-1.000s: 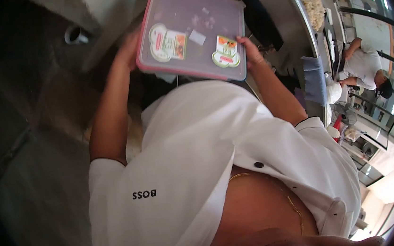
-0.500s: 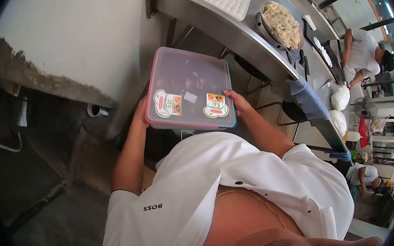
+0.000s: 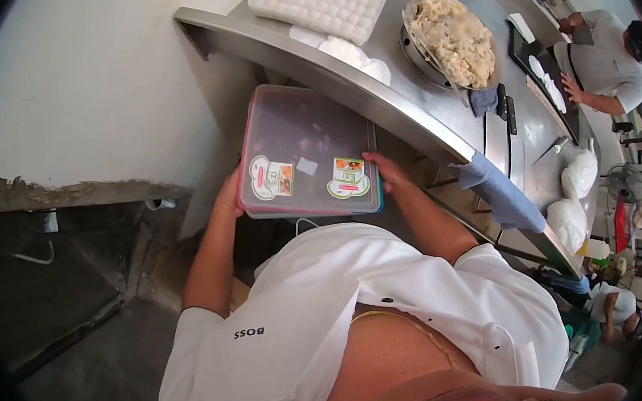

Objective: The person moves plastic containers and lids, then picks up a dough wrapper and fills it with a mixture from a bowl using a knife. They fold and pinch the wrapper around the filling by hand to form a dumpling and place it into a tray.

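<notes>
The left hand [image 3: 230, 194] and right hand [image 3: 387, 172] gripped opposite sides of a translucent, rectangular plastic box with pink and blue edging [image 3: 308, 128], apparently for balance. It was held before the white cloth shirt [image 3: 298, 288], near the grey steel table [image 3: 373, 101].

Lidded, stickered translucent container [image 3: 306, 128]

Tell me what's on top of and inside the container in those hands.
Two printed labels and a small white patch sit on the container's lid. Faint pale specks show on or through it; what lies inside, I cannot tell.
</notes>
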